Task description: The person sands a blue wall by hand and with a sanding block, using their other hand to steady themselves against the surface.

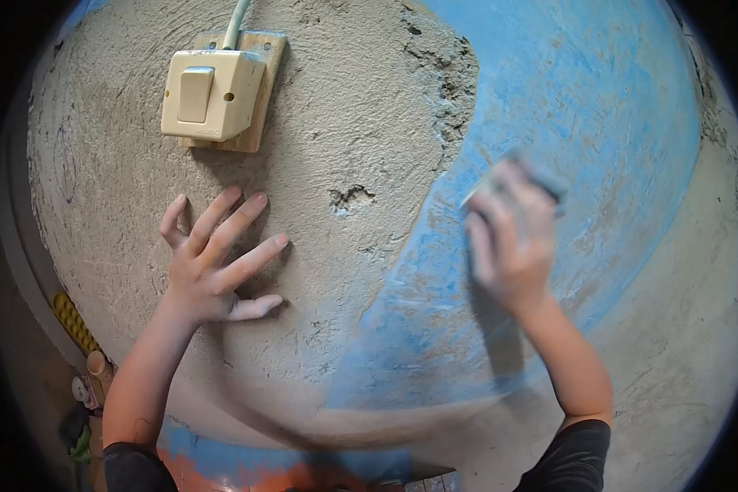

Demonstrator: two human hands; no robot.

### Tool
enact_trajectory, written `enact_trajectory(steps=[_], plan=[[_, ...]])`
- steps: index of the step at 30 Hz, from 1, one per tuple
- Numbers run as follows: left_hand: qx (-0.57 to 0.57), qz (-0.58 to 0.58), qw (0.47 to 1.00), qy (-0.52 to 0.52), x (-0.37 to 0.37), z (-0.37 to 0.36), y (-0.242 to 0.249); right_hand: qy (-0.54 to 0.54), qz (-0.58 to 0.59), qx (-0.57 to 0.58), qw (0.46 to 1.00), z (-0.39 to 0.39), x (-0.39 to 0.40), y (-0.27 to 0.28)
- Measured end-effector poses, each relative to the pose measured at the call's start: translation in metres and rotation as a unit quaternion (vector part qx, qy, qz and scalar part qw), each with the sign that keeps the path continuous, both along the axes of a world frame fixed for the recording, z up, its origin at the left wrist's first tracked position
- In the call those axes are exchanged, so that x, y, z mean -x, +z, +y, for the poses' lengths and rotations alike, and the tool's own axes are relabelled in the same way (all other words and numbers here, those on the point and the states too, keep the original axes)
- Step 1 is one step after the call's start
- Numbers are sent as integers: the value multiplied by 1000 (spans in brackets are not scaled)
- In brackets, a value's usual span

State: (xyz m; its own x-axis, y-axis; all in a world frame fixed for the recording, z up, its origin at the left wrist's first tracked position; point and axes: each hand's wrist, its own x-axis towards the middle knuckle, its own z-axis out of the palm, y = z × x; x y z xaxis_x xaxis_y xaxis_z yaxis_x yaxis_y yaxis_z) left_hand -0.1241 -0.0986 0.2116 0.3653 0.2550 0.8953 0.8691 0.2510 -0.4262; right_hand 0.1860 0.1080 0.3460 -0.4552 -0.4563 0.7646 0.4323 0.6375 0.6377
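My left hand (213,266) rests on the rough bare plaster wall (320,131) with its fingers spread, holding nothing. Above it is a cream light switch (209,94) on a wooden backing board (264,98). My right hand (517,238) is closed around a small grey block (553,185), which is blurred and partly hidden by the fingers. It presses against the blue-painted part of the wall (574,107), where the paint looks scuffed and patchy.
A pale cable (236,23) runs up from the switch. Chipped holes mark the plaster, one (353,198) between my hands. At lower left lie a yellow textured item (74,322) and several small objects. Blue and orange surfaces (221,467) show at the bottom.
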Motion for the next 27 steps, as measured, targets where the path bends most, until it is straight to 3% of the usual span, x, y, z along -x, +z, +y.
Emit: enact_trajectory(steps=[3,6,9,11,13,15,17,19,20,23,24,27], plan=[[-6,-2,1000,-2,0,1,0,26,-197,0,980,-10,-3,-28],[-7,2,1000,5,0,1,1,51,-33,-5,998,17,-11,21],[-8,-1,1000,8,1,1,-2,-9,-58,-44,997,1,-14,7],[-8,-8,1000,5,1,1,-1,11,-226,-41,973,-13,-11,-36],[-10,-25,1000,-1,-1,1,-2,29,-156,-29,987,-8,-8,-30],[-9,-22,1000,-2,0,2,-1,28,-44,-28,998,13,-16,15],[-10,-24,1000,0,0,2,-4,23,-8,-13,1000,34,-18,14],[-11,-19,1000,3,1,2,-3,66,-123,-7,990,10,-7,-28],[-10,-18,1000,4,1,2,-2,34,-224,-32,974,4,-12,-53],[-11,-15,1000,4,1,2,-1,39,-160,-8,986,2,-16,-20],[-10,-17,1000,2,1,2,-2,61,-64,-40,995,7,-14,6],[-11,-6,1000,6,1,1,-5,37,7,-39,999,17,-13,-7]])
